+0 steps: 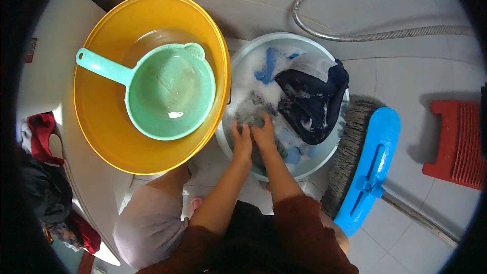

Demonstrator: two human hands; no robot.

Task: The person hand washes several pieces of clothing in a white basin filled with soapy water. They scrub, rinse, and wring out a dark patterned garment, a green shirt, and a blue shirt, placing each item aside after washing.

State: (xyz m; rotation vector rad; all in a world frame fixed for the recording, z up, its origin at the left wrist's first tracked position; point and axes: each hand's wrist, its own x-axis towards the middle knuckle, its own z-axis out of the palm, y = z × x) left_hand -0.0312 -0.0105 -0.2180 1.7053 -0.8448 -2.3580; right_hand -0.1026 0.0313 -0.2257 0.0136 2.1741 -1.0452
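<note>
A pale basin [233,64] of sudsy water stands on the floor before me. Both my left hand [242,140] and my right hand [264,133] reach into its near left part, side by side, gripping a dark grey-green cloth [249,112] that is partly under water. Foam and murky water blur my fingertips. To the right of my hands a wet navy garment [310,101] is heaped up, with part of it over the basin's far right rim. Blue cloth [268,64] shows through the suds behind, and paler blue fabric [293,155] lies near my right wrist.
Left of the basin, a large yellow tub [97,121] holds a mint-green dipper [171,91] containing water. A blue-headed floor brush [374,163] leans close on the right, beside a red washboard [458,142]. A metal shower hose [354,38] curves behind. Clothes [45,186] lie far left.
</note>
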